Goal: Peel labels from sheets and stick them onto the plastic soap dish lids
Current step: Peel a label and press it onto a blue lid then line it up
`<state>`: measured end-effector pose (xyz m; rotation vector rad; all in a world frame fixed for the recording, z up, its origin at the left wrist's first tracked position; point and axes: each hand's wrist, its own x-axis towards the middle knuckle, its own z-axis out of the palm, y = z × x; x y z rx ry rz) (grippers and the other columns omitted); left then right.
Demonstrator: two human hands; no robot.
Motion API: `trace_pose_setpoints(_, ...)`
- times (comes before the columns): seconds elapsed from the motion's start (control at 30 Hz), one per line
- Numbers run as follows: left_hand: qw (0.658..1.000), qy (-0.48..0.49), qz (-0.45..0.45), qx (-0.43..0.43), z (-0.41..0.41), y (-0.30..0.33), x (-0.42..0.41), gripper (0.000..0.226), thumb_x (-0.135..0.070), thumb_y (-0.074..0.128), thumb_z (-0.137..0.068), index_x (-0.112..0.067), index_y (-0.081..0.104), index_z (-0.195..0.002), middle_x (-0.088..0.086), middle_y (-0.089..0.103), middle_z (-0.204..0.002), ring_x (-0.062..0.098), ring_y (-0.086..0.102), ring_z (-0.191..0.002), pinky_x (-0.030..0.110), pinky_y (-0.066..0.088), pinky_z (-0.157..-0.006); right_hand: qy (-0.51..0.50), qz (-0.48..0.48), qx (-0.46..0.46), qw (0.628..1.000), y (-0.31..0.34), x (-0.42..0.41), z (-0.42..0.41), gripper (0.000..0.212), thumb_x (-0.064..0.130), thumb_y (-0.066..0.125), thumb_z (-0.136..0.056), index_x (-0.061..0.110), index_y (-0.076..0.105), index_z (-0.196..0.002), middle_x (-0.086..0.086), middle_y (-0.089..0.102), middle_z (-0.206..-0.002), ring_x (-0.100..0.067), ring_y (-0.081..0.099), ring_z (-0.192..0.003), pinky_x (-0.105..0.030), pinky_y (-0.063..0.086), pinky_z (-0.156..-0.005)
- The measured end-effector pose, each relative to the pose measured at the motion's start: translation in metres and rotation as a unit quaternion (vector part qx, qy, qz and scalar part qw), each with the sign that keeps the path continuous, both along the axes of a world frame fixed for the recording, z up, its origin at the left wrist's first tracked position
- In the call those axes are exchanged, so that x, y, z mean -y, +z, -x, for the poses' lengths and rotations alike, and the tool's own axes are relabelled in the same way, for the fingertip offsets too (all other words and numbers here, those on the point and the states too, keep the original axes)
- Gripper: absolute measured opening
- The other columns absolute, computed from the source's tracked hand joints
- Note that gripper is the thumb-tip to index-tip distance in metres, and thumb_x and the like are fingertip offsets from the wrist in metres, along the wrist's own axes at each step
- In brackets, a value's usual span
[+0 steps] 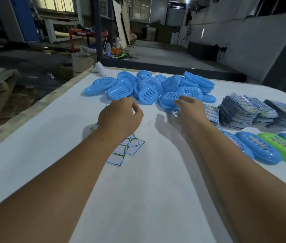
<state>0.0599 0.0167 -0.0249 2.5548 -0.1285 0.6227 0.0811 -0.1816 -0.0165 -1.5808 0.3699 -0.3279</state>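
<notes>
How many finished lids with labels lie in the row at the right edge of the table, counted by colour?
Blue labelled lids: 3 clearly in view, one partly behind the right forearm; a sliver of a further blue one may show at the picture's edge.
Green labelled lids: 1
Total: 4 clearly in view

Hands [153,114] near, maybe touching, lid pile [149,86]

blue slotted soap dishes [150,90], green lid [282,148] (one), white table [33,163]
</notes>
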Motion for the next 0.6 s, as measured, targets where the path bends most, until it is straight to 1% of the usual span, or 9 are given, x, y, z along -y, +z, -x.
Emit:
trace_pose_setpoints(0.03,1.0,-0.001,0.004,-0.005,0.001,0.001,0.0,0.01,-0.042,0.054,-0.091,-0.034,0.06,-0.091,-0.006,0.068,-0.084,0.022,0.062,-0.083,0.032,0.048,-0.07,-0.013,-0.015,0.01,1.0,0.001,0.002,0.0,0.018,0.013,0.068,-0.092,0.017,0.071,-0.11,-0.003,0.068,-0.098,-0.012,0.063,-0.078,-0.024,0.059,-0.063)
trace_pose_setpoints(0.07,1.0,-0.002,0.01,-0.009,0.001,0.002,-0.001,0.01,-0.042,0.054,-0.091,-0.034,0.06,-0.09,-0.007,0.068,-0.084,0.021,0.062,-0.083,0.032,0.048,-0.07,-0.027,-0.026,0.024,0.999,0.002,0.005,0.001,0.018,0.012,0.067,-0.093,0.012,0.073,-0.109,0.0,0.067,-0.089,-0.01,0.059,-0.072,-0.018,0.052,-0.061)
trace_pose_setpoints(0.13,1.0,-0.004,0.027,-0.015,0.002,0.003,-0.001,0.01,-0.041,0.055,-0.091,-0.034,0.06,-0.088,-0.009,0.068,-0.082,0.019,0.062,-0.082,0.031,0.048,-0.07,-0.035,-0.067,0.055,0.996,0.005,0.008,0.004,0.014,0.008,0.067,-0.092,0.008,0.076,-0.103,0.0,0.067,-0.079,-0.009,0.058,-0.066,-0.018,0.049,-0.064)
trace_pose_setpoints(0.23,0.998,-0.012,0.051,-0.022,0.002,0.005,-0.001,0.009,-0.041,0.056,-0.091,-0.033,0.06,-0.087,-0.011,0.066,-0.076,0.016,0.063,-0.079,0.032,0.052,-0.071,-0.037,-0.083,0.1,0.991,0.011,0.006,0.009,0.011,0.005,0.074,-0.089,0.013,0.072,-0.095,-0.001,0.07,-0.076,-0.01,0.064,-0.065,-0.016,0.055,-0.066)
trace_pose_setpoints(0.33,0.997,-0.024,0.067,-0.028,0.002,0.005,-0.002,0.008,-0.04,0.057,-0.091,-0.033,0.059,-0.086,-0.011,0.063,-0.07,0.015,0.062,-0.077,0.035,0.055,-0.075,-0.045,-0.068,0.128,0.988,0.014,0.003,0.011,0.029,0.011,0.078,-0.087,0.02,0.058,-0.106,-0.004,0.069,-0.088,-0.012,0.07,-0.07,-0.018,0.058,-0.065)
trace_pose_setpoints(0.4,0.995,-0.031,0.087,-0.033,0.002,0.005,-0.003,0.01,-0.039,0.057,-0.091,-0.032,0.059,-0.084,-0.011,0.063,-0.068,0.015,0.062,-0.077,0.037,0.055,-0.077,-0.012,-0.041,0.128,0.991,0.013,0.002,0.01,0.028,0.02,0.077,-0.089,0.022,0.058,-0.109,-0.003,0.068,-0.087,-0.01,0.069,-0.065,-0.025,0.062,-0.072)
trace_pose_setpoints(0.47,0.992,-0.04,0.112,-0.034,0.003,0.006,-0.004,0.012,-0.04,0.056,-0.092,-0.031,0.06,-0.085,-0.011,0.063,-0.068,0.015,0.062,-0.078,0.039,0.055,-0.078,0.035,0.017,0.103,0.994,0.008,0.003,0.01,0.022,0.04,0.077,-0.087,0.021,0.068,-0.097,0.005,0.068,-0.074,-0.008,0.064,-0.06,-0.036,0.063,-0.083)
trace_pose_setpoints(0.53,0.989,-0.046,0.137,-0.032,0.003,0.007,-0.003,0.013,-0.042,0.053,-0.095,-0.031,0.06,-0.093,-0.011,0.062,-0.071,0.017,0.062,-0.082,0.041,0.054,-0.081,0.08,0.087,0.08,0.99,0.003,0.004,0.012,0.044,0.062,0.073,-0.079,0.018,0.069,-0.076,0.009,0.063,-0.062,-0.008,0.06,-0.058,-0.045,0.06,-0.091)
trace_pose_setpoints(0.6,0.986,-0.047,0.158,-0.031,0.002,0.008,-0.003,0.018,-0.044,0.051,-0.097,-0.029,0.06,-0.101,-0.013,0.062,-0.077,0.016,0.062,-0.085,0.041,0.054,-0.083,0.108,0.171,0.08,0.976,-0.002,0.004,0.016,0.06,0.073,0.069,-0.072,0.014,0.063,-0.066,0.008,0.059,-0.057,-0.009,0.059,-0.058,-0.045,0.06,-0.084)
